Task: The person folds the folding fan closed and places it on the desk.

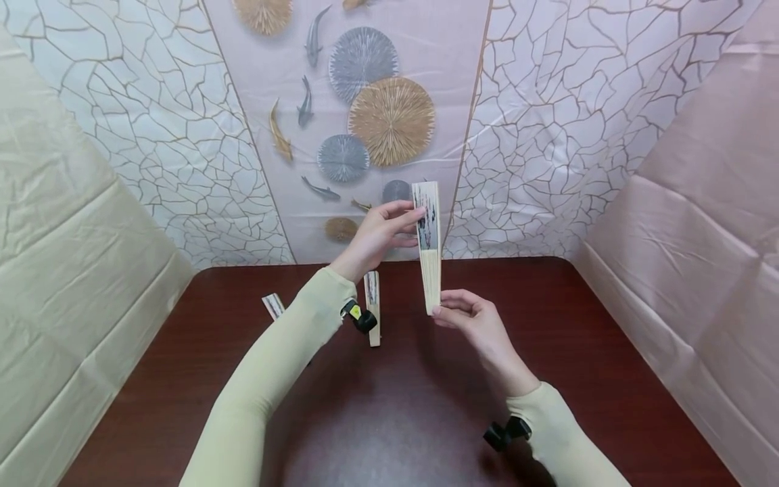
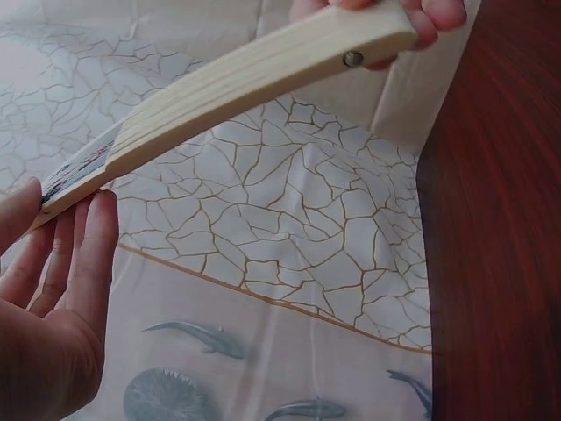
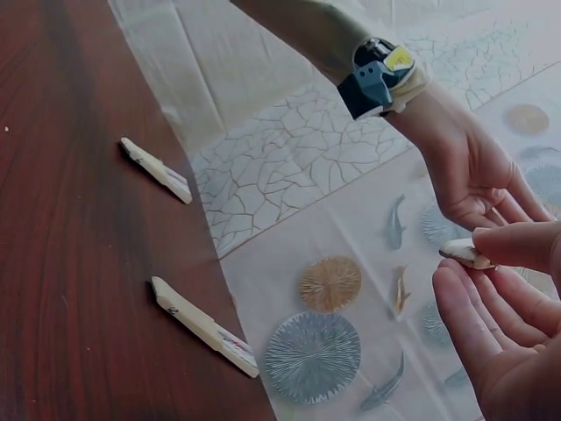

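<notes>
A folded hand fan with cream ribs and a patterned paper band is held upright above the table, between both hands. Near its top, my left hand pinches the patterned part between thumb and fingers. Down at the riveted end, my right hand grips the ribs with thumb and fingertips. The left wrist view shows the fan's metal rivet close to the right hand's fingers. Two more folded fans lie on the table: one in the middle, and another farther left, partly hidden by my left forearm.
The dark red-brown table has its far edge against a hanging patterned cloth. Pale fabric walls stand at the left and right. A small black camera is strapped to each wrist.
</notes>
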Demonstrator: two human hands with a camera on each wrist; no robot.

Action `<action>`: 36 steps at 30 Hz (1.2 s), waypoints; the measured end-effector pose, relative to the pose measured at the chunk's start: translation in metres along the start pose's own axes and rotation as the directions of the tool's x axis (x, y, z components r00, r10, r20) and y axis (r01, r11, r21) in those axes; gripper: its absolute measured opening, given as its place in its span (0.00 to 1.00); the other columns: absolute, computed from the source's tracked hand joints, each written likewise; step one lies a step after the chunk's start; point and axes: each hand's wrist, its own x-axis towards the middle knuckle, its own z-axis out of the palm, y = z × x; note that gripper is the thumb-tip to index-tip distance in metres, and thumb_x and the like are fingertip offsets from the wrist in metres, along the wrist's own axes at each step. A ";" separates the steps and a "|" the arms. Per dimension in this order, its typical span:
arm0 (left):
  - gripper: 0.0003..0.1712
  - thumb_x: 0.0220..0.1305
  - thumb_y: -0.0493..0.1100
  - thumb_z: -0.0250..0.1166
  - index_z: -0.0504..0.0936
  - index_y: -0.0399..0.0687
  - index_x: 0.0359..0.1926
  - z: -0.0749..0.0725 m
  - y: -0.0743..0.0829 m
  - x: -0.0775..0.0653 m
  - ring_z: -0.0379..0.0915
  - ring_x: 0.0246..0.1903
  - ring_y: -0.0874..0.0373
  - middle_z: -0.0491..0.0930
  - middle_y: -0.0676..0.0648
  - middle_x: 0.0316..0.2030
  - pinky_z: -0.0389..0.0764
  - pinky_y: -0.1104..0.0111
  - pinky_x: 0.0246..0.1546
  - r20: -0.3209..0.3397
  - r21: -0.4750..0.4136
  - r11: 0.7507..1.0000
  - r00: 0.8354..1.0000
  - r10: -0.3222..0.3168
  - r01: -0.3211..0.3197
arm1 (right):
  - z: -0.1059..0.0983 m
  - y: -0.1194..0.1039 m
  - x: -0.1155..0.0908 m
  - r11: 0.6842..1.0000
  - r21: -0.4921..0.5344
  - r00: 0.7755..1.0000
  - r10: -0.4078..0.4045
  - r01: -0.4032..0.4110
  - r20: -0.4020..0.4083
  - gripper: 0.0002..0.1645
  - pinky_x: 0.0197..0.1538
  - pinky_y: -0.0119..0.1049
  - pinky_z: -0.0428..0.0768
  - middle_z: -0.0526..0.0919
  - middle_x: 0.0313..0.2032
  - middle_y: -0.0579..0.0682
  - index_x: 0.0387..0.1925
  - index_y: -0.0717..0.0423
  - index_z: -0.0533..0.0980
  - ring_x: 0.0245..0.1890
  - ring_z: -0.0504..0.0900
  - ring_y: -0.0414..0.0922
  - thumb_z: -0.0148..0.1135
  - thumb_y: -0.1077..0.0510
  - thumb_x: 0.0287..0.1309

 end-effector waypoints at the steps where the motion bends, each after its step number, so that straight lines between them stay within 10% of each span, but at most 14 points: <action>1: 0.22 0.69 0.40 0.66 0.76 0.33 0.59 0.002 0.001 0.002 0.80 0.35 0.56 0.82 0.46 0.44 0.88 0.61 0.40 0.002 0.007 1.000 1.000 -0.001 0.001 | 0.000 -0.001 0.000 1.000 0.002 1.000 -0.002 0.002 -0.005 0.21 0.47 0.44 0.87 0.86 0.35 0.50 0.52 0.75 0.75 0.35 0.87 0.43 0.68 0.71 0.58; 36: 0.26 0.67 0.39 0.68 0.77 0.31 0.62 0.057 -0.006 0.076 0.81 0.46 0.43 0.83 0.38 0.48 0.88 0.63 0.39 0.051 0.177 0.984 0.999 -0.009 -0.001 | -0.031 -0.032 0.025 0.994 0.100 0.991 -0.032 0.045 -0.127 0.27 0.44 0.36 0.87 0.86 0.36 0.48 0.61 0.75 0.68 0.33 0.88 0.41 0.64 0.70 0.64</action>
